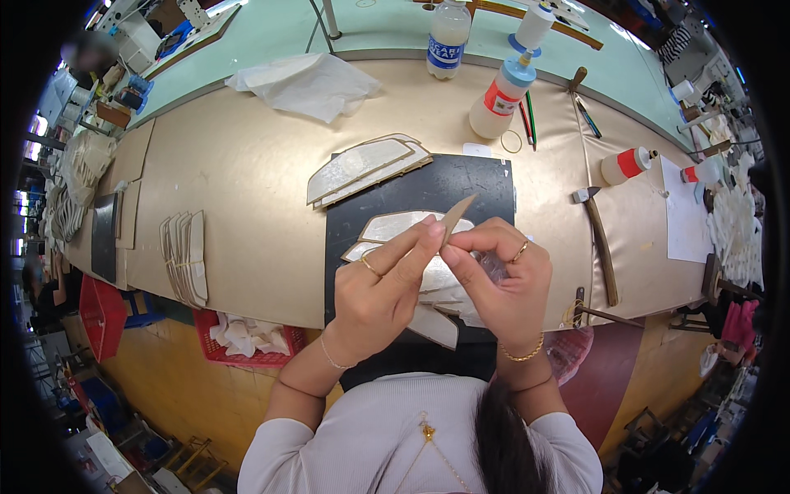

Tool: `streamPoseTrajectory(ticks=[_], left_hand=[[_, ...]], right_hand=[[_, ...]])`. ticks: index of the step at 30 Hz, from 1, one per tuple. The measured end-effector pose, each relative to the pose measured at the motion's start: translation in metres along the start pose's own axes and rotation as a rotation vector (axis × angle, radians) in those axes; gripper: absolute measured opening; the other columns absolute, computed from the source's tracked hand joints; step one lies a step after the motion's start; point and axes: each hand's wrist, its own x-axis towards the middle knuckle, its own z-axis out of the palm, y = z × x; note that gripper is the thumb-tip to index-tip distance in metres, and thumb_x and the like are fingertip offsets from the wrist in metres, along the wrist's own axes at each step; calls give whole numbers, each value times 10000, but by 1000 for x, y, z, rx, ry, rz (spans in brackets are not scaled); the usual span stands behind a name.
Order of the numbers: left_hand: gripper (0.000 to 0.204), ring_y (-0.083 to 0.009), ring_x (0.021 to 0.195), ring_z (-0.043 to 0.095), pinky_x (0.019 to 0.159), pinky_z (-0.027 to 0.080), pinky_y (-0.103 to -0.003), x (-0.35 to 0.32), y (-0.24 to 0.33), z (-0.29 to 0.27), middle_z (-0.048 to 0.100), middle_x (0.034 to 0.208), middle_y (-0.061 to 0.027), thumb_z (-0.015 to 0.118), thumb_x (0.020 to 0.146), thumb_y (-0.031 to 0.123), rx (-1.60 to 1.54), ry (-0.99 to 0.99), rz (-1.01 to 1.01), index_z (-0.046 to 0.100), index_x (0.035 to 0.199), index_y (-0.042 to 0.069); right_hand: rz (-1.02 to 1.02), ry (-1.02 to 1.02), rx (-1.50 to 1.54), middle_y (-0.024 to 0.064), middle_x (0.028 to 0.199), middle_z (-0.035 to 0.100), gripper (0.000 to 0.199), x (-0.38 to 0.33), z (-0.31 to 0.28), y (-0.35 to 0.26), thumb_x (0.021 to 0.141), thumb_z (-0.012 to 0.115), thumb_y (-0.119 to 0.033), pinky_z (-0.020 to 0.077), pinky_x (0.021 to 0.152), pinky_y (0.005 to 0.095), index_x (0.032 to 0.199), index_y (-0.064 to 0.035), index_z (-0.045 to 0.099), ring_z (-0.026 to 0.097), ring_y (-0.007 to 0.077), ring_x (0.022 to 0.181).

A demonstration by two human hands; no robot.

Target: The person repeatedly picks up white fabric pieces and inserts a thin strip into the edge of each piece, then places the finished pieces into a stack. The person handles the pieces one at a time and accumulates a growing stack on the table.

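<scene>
Between my two hands, above the black mat (485,177), a thin brown-edged cut piece (457,214) is held tilted up. My left hand (380,276) pinches it between thumb and fingers. From the other side, the thumb and forefinger of my right hand (504,276) close on its lower end. Beneath them lie several flat white pieces (395,224) with brown edges, partly hidden by my hands. A stack of similar curved pieces (362,171) rests across the mat's far left corner.
A hammer (601,239) lies at right, near small bottles (625,166). Beyond the mat stand a glue bottle (500,99) and a drink bottle (448,41). Banded pieces (185,259) lie at left, a white plastic sheet (303,85) behind. A red basket (222,350) sits below the table edge.
</scene>
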Motion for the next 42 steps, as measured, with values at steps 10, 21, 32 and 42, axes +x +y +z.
streamPoseTrajectory(ticks=[10,21,32,42], left_hand=[[355,-275,824,682,697,538,-283,-1,2,-7,673,1028,-166,601,796,-96,-386,-67,-188,650,1126,24],[400,-266,757,683,623,544,-289,0,-3,-2,679,993,-152,649,727,-105,-37,-1,7,653,1108,18],[321,-232,784,685,691,536,-276,-3,-3,-8,684,963,-155,644,751,-89,-278,-63,-152,668,1059,-2],[195,-154,874,645,769,520,-261,-9,0,-10,666,1008,-111,619,847,-33,-822,-41,-640,647,1040,-37]], right_hand=[[67,-134,172,68,724,627,57,3,-7,7,769,689,-28,449,624,263,785,1,643,590,155,667],[91,-66,52,73,732,641,77,-2,0,6,772,704,-56,461,630,259,783,-1,651,602,157,659],[62,-125,128,67,704,610,61,-1,-2,13,746,683,-28,450,608,263,774,1,638,582,160,650],[-22,-135,113,57,704,574,80,-2,3,15,724,691,-27,438,591,258,764,-18,623,564,155,634]])
